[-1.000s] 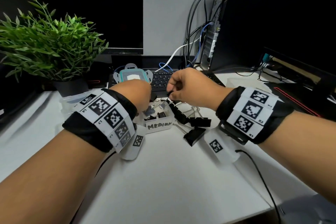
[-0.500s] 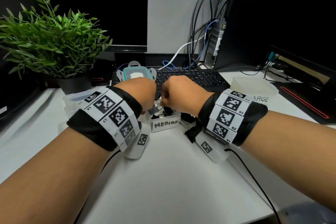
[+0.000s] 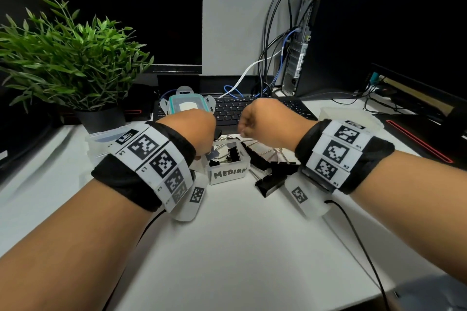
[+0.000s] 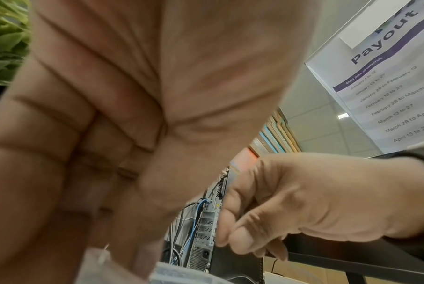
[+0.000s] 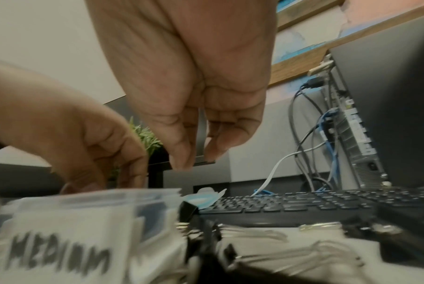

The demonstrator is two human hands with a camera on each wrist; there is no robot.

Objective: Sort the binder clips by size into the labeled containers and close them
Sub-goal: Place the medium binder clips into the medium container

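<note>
white desk (image 3: 240, 247) | office, monitor (image 3: 126, 7), PC tower (image 3: 366, 33) | L hand (image 3: 192, 129) grip unclear | R hand (image 3: 267, 121) curled, empty

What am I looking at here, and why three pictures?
No machine: a person sorting binder clips, with a camera on the head and one on each wrist. The head view looks down on a white desk; the wrist views look along each palm. The left hand reaches down at the tub marked MEDIUM, which already has clips in it. Loose clips lie right of it. The right hand hovers above, fingertips drawn together; nothing shows between them.
</note>
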